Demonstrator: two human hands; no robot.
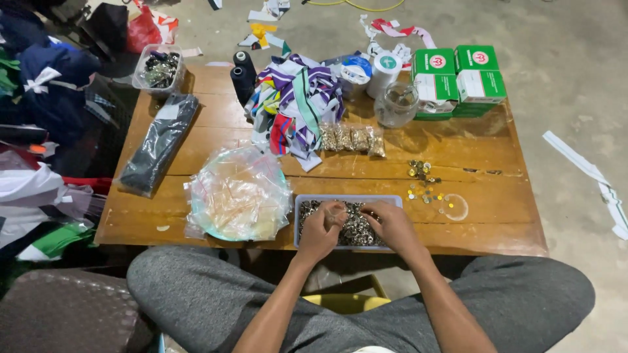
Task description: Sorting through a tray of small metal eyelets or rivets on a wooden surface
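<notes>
Low wooden table (196,225), person seated at its near edge. Shallow grey tray (347,199) of small metal fasteners (356,229) sits at the near edge, centre. Left hand (322,229) and right hand (391,224) both down in the tray, fingers curled narrow, pinching among the fasteners; exact pieces held cannot be told. Clear plastic bag (239,194) just left of tray. Loose fasteners (422,183) lie right of it. Green boxes (460,77) at far right corner.
</notes>
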